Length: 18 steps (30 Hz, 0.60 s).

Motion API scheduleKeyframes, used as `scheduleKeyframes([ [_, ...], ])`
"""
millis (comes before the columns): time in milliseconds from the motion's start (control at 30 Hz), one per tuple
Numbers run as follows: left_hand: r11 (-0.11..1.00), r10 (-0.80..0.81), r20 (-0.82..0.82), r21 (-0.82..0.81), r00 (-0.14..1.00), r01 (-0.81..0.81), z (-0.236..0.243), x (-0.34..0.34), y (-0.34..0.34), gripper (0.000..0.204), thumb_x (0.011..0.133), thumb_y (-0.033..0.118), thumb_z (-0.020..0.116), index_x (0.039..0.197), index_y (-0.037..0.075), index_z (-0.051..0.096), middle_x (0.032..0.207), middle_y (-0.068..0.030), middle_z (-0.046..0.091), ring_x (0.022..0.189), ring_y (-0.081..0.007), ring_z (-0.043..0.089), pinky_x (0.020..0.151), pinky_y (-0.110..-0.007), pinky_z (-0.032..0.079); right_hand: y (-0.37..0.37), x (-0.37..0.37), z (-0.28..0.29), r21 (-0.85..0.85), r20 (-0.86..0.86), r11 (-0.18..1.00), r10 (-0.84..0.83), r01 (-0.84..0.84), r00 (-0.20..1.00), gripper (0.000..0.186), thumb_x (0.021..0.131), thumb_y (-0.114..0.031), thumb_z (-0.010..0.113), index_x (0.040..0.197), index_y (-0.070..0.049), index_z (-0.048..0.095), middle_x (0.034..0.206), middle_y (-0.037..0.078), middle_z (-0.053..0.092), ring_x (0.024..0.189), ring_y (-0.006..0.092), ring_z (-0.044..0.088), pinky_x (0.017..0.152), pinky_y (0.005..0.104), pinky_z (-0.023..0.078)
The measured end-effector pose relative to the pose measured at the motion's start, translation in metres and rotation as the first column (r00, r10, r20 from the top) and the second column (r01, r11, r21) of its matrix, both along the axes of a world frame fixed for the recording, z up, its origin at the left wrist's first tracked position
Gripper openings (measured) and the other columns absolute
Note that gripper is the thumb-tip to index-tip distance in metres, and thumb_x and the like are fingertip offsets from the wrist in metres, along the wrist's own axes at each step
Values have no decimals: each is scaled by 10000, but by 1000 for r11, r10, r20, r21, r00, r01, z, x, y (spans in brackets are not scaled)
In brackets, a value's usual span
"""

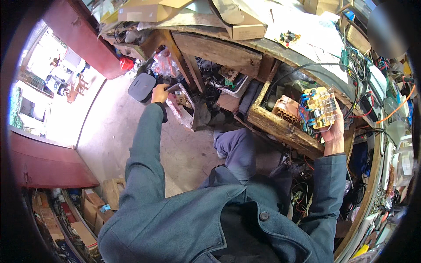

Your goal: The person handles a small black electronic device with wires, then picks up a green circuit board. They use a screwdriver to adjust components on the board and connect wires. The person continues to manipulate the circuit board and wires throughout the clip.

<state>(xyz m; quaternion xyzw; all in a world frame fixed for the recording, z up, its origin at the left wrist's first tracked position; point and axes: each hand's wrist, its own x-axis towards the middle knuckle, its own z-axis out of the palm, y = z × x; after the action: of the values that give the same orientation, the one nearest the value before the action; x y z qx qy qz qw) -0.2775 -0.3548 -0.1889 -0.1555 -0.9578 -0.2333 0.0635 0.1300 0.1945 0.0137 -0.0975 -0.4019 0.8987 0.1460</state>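
My right hand (pixel 335 128) holds up a tan circuit board (pixel 321 107) by its right edge. Blue parts and wires line the board's left side, and it is above an open wooden drawer (pixel 287 133). Far to the left, my left hand (pixel 159 93) is closed beside a dark grey object with rounded corners (pixel 142 87) and the upper edge of a box of scraps (pixel 187 122). What its fingers grip is too hidden to tell.
A cluttered workbench (pixel 206 28) runs across the top, with a small circuit board (pixel 288 38) on its white sheet (pixel 313 44). Cables (pixel 357 83) hang at the right. A dark red door (pixel 85 37) stands at the left, beside the concrete floor (pixel 103 131).
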Motion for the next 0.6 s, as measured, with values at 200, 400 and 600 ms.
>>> scheduleKeyframes([
  [200, 984, 173, -35, -34, 984, -175, 33, 19, 39, 292, 867, 233, 662, 1075, 88, 807, 1072, -244, 746, 1049, -448, 709, 943, -514, 551, 4, 6, -7, -7, -3, 999, -35, 35, 999, 433, 1111, -338, 536, 1383, -10, 615, 1316, 129, 719, 1140, 245, 727, 969, 396, 611],
  [400, 998, 47, 70, 26, 996, -49, 53, 13, 73, 252, 899, 243, 658, 1012, 45, 765, 1069, -250, 739, 1054, -457, 700, 918, -519, 549, -1, 0, 2, 6, 178, 988, -154, 156, 972, 401, 1023, -347, 703, 1276, -37, 679, 1189, 94, 765, 1062, 205, 746, 921, 371, 617],
  [600, 570, -472, 183, 809, 862, 141, 144, 117, 213, 439, 994, 85, 682, 1414, -11, 597, 1090, -137, 776, 971, -184, 745, 872, -317, 592, 2, -9, 3, -80, -7, 996, 40, -40, 999, 346, 1076, -321, 620, 1230, -16, 678, 1174, 119, 771, 1029, 210, 763, 911, 362, 628],
])
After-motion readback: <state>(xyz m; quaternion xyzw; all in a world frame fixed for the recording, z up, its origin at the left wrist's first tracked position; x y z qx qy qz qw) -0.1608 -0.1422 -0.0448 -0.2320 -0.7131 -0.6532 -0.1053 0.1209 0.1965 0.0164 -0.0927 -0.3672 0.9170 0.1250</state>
